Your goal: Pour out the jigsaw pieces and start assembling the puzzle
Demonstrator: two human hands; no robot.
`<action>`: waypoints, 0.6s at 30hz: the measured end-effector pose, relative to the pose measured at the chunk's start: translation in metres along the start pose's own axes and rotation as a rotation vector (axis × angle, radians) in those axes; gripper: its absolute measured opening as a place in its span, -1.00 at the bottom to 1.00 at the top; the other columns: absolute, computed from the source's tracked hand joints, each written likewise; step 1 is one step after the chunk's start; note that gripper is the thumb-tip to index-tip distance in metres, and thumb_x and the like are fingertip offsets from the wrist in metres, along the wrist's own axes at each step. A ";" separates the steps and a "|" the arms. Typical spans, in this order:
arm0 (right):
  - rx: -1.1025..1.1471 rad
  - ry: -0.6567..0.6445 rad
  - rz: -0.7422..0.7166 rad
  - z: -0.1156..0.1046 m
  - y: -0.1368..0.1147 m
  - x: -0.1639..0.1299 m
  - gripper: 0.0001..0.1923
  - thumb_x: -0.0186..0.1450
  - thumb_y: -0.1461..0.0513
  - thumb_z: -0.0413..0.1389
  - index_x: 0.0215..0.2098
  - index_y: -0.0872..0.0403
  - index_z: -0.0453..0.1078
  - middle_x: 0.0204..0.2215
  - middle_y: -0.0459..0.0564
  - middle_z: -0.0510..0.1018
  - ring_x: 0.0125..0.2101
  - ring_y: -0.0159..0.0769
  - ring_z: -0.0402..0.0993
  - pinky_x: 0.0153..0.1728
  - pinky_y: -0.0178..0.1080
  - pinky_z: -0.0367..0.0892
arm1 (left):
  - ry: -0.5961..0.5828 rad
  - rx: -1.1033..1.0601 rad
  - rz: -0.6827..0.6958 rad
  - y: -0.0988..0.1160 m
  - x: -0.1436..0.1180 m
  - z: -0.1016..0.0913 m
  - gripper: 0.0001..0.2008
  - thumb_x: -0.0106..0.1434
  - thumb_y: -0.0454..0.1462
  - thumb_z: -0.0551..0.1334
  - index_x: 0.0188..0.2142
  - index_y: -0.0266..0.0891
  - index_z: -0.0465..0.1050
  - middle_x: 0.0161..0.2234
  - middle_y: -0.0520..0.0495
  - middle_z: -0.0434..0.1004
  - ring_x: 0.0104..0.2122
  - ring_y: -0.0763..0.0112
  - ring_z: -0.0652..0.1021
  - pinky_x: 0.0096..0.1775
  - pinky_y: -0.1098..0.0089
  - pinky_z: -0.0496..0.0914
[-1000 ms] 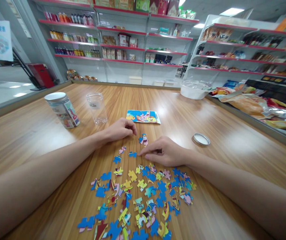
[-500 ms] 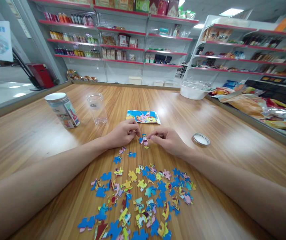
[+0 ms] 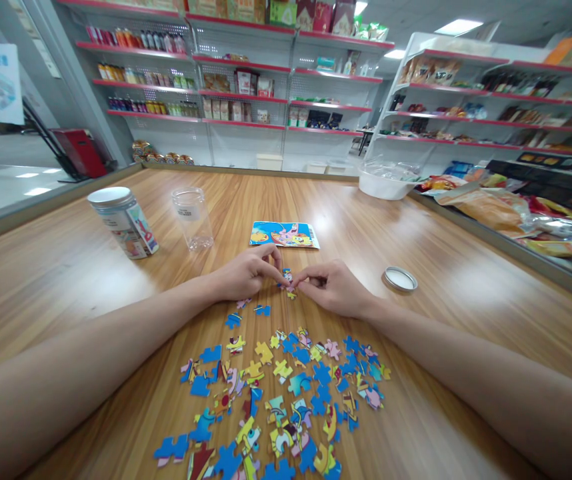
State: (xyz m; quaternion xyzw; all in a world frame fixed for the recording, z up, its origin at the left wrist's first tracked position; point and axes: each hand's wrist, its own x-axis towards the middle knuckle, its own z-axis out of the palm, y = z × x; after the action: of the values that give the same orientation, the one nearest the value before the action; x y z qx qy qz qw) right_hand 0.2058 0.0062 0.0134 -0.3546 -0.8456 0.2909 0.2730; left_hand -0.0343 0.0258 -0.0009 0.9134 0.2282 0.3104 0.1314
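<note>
A small cluster of joined puzzle pieces, blue, pink and yellow, lies flat on the table between my hands. My left hand has its fingers bent, with the index fingertip on the left side of the cluster. From the other side my right hand presses its pinched thumb and index finger against the cluster's right edge. Fingertips hide part of the cluster. Just nearer me are a pink piece and blue pieces. Many loose puzzle pieces spread over the table in front of me.
Beyond my hands lies a picture card. A lidded printed jar and a clear jar stand at left. To the right are a round lid, a white basin and piled snack packets. Stocked shelves stand behind.
My left fingers have reached down and right onto the joined pieces. The right fingertips have moved in slightly to the left against them. The loose pieces stay put.
</note>
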 end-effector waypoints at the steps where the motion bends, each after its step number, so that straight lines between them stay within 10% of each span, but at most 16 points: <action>1: 0.080 -0.057 -0.009 -0.003 0.000 0.000 -0.79 0.25 0.23 0.13 -0.28 0.15 0.59 -0.71 -0.22 0.24 -0.66 -0.52 0.07 -0.61 -0.37 -0.04 | -0.001 -0.004 -0.005 0.000 0.000 0.000 -0.39 0.02 -0.66 0.03 -0.20 -0.09 0.65 -0.22 -0.06 0.37 -0.31 0.49 0.42 -0.15 0.35 0.44; 10: 0.332 -0.851 0.134 -0.038 -0.010 0.006 -0.63 0.07 0.11 0.39 -0.28 0.20 0.51 -0.71 -0.28 0.27 -0.69 -0.59 0.10 -0.66 -0.45 0.00 | -0.036 -0.085 -0.044 0.004 0.002 -0.002 -0.43 0.07 -0.64 0.02 -0.20 -0.11 0.65 -0.15 -0.06 0.54 -0.25 0.48 0.52 -0.10 0.35 0.47; 18: 0.194 -0.912 0.194 -0.036 -0.019 0.002 -0.58 0.04 0.09 0.41 -0.27 0.19 0.48 -0.71 -0.29 0.31 -0.68 -0.59 0.17 -0.65 -0.47 0.06 | -0.040 -0.122 -0.047 0.003 0.002 -0.002 -0.41 0.02 -0.64 0.00 -0.21 -0.15 0.65 -0.13 -0.06 0.58 -0.19 0.46 0.57 -0.10 0.38 0.49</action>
State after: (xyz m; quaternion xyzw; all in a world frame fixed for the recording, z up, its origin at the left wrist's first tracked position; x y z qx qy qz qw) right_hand 0.2208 0.0076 0.0512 -0.2407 -0.8112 0.5186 -0.1228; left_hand -0.0335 0.0247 0.0030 0.9040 0.2278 0.3024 0.1987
